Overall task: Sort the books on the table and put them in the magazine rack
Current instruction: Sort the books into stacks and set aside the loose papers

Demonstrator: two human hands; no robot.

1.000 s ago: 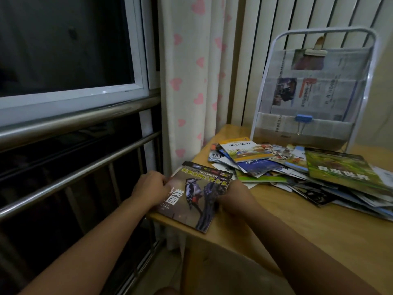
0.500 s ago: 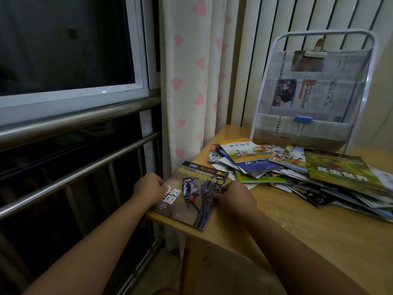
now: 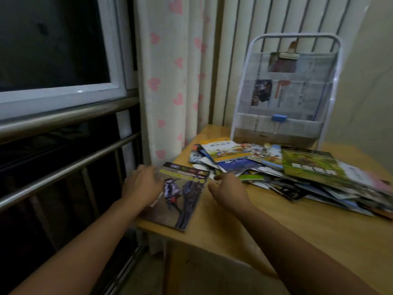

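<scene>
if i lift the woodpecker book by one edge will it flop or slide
The woodpecker book looks thin and soft-covered, so it would probably sag. Its cover seems glossy, so it may slide on the table. One corner overhangs the edge, which likely makes pinching easy.

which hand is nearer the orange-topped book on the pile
Right. The right hand hovers just short of the pile, below the orange-topped book. The left hand rests farther away on the dark woodpecker-cover book.

The room is dim, with a dark window (image 3: 51, 41) in a white frame on the left, two horizontal metal rails (image 3: 63, 118) below it, a white curtain (image 3: 170, 77) with pink hearts beside it, pale vertical blinds (image 3: 265, 22) behind, and a light wooden table (image 3: 287, 226).
</scene>
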